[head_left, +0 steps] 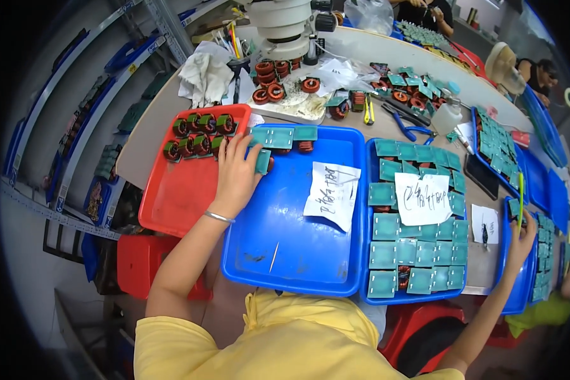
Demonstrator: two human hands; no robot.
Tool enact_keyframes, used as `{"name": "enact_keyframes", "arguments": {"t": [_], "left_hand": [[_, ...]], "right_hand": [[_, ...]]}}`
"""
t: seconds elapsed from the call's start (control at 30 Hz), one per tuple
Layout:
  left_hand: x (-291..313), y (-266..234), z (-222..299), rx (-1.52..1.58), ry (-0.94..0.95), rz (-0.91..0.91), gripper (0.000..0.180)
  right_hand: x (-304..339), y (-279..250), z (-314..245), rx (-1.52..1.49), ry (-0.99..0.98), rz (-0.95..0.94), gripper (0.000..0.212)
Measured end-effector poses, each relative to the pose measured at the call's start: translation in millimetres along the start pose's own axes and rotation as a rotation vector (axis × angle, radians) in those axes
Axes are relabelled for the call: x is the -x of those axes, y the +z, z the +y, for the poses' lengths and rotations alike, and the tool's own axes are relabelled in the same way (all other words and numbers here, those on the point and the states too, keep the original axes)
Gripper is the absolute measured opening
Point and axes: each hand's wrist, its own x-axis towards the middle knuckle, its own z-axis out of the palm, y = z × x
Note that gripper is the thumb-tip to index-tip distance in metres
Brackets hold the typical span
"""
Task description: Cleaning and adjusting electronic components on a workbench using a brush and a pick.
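Note:
My left hand [235, 174] is over the rims between a red tray [177, 202] and a blue tray [285, 234]. Its thumb and forefinger close on a small green circuit board with a copper coil [263, 162] at the blue tray's upper left. More green boards with coils [277, 137] line that tray's far side. Several coils with green parts [201, 144] sit in the red tray, some hidden by my fingers. Far to the right, my right hand [523, 235] is closed on a thin yellow-green tool [520, 196], held upright beside a dark part; its exact kind is unclear.
A second blue tray [366, 253] holds rows of green boards under a paper note [422, 199]. Behind stand a microscope [278, 25], loose coils [269, 79], blue-handled pliers [411, 130] and a black phone [481, 176]. Other people work at the far right.

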Motion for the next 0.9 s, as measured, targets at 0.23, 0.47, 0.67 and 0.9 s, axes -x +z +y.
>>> {"name": "enact_keyframes", "arguments": {"t": [0.23,0.47,0.67,0.9], "left_hand": [[30.5,-54.9,35.3,0.801,-0.232,-0.084,0.047],[78.8,-95.0,66.5,0.961,-0.153,-0.173,0.084],[102.5,-105.9,60.8,0.934,-0.173,-0.036,0.077],[114.1,-104.9,51.8,1.525,-0.574,-0.147,0.049]], "right_hand": [[67.8,4.2,-208.5,-0.533,0.081,-0.586,0.016],[92.6,33.7,-313.8,-0.627,-0.242,-0.863,0.007],[93.2,49.1,-321.5,-0.426,-0.288,-0.716,0.010],[107.6,41.7,-333.9,-0.527,-0.273,-0.820,0.008]]}}
